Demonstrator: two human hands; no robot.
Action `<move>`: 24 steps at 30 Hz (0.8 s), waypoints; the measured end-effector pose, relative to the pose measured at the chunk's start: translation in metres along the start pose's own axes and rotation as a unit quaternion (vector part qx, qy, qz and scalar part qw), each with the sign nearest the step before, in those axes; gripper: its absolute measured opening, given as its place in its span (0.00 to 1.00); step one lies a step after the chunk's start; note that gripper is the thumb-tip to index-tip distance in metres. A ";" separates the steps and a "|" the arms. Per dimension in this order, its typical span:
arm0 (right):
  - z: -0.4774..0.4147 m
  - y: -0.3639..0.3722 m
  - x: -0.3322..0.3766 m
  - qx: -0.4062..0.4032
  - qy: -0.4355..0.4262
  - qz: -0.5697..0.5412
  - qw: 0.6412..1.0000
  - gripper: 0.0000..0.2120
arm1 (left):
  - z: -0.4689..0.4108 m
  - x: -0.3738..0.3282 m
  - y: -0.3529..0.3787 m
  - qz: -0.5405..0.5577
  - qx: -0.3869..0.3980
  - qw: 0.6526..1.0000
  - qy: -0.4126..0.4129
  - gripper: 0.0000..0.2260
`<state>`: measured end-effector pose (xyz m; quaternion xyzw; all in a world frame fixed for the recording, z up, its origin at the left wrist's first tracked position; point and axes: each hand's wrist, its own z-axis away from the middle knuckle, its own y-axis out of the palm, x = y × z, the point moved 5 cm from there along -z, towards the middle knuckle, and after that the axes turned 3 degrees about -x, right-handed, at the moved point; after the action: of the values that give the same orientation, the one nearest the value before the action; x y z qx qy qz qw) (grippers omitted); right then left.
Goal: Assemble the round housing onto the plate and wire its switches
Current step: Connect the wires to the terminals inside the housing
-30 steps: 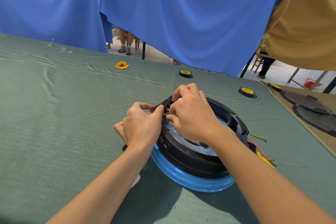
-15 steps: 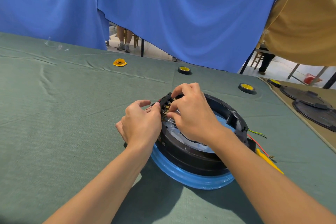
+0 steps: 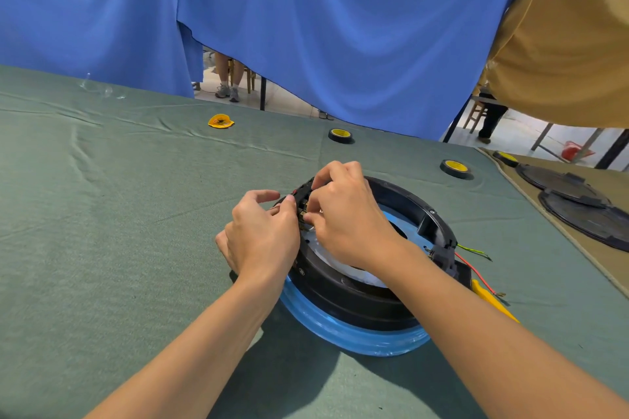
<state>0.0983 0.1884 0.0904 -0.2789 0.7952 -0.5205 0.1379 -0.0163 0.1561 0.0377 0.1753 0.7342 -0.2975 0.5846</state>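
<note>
A black round housing (image 3: pixel 347 296) sits on a plate wrapped in blue film (image 3: pixel 343 328) on the green table cloth. At the housing's far left rim stands a black switch block (image 3: pixel 304 193) with brass terminals. My left hand (image 3: pixel 262 238) grips the block from the outside, thumb on its top. My right hand (image 3: pixel 347 218) reaches over the rim and pinches at the terminals from the inside. A red wire (image 3: pixel 474 274) and a green-yellow wire (image 3: pixel 474 251) trail from the housing's right side.
A yellow-handled tool (image 3: pixel 493 303) lies right of the housing. Two tape rolls (image 3: pixel 339 135) (image 3: pixel 456 167) and a yellow scrap (image 3: pixel 220 121) lie farther back. Dark round covers (image 3: pixel 585 211) lie on the tan cloth at right. Blue curtains hang behind.
My left thumb has shifted up onto the switch block and the forefinger has lifted. My right hand stays pinched at the terminals. The housing has not moved.
</note>
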 end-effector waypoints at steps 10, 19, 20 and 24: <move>0.023 -0.019 -0.047 0.062 0.087 -0.135 0.985 0.15 | -0.010 -0.016 0.007 -0.006 0.087 0.992 0.088 0.04; 0.064 -0.045 -0.119 -0.147 0.260 -0.013 0.954 0.17 | -0.007 -0.059 0.049 -0.300 0.272 0.827 0.390 0.21; 0.070 -0.039 -0.127 -0.139 0.299 -0.006 0.944 0.17 | -0.004 -0.060 0.056 -0.318 0.287 0.811 0.399 0.23; 0.074 -0.013 -0.141 -0.115 0.355 -0.123 0.919 0.16 | 0.002 -0.055 0.071 -0.357 0.326 0.780 0.397 0.25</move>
<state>0.2542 0.2117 0.0612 -0.1849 0.8060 -0.5028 -0.2516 0.0423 0.2141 0.0742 0.1827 0.7706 -0.6106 0.0017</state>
